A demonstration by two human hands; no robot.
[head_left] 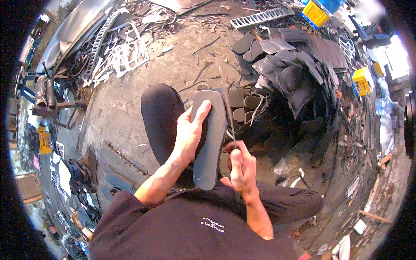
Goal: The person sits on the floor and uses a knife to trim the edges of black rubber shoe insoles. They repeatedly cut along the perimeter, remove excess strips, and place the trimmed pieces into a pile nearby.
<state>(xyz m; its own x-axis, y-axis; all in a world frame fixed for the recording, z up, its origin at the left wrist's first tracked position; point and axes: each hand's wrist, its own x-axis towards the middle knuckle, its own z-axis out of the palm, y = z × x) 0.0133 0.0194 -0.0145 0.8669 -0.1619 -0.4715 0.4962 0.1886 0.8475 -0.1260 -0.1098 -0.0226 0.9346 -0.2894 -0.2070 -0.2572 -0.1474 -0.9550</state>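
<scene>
My left hand (189,132) grips a grey shoe sole (207,145) over my lap, its thumb pressed on the upper end of the flat face and the fingers hidden behind. The sole stands tilted with its narrower end toward me. Beside its right edge, my right hand (242,169) is closed around a knife (232,117); the long narrow blade points away from me, close along that edge. Whether the blade touches the sole I cannot tell. The knife's handle is mostly covered by my fingers. Behind the left hand is my dark-clothed knee (160,108).
A heap of dark sole sheets and cut pieces (290,73) lies on the floor at the right. White cut-out scrap sheets (125,54) lie at the far left, with thin offcut strips (201,71) between. Yellow boxes (315,15) stand behind the heap. Metal equipment (52,95) is on the left.
</scene>
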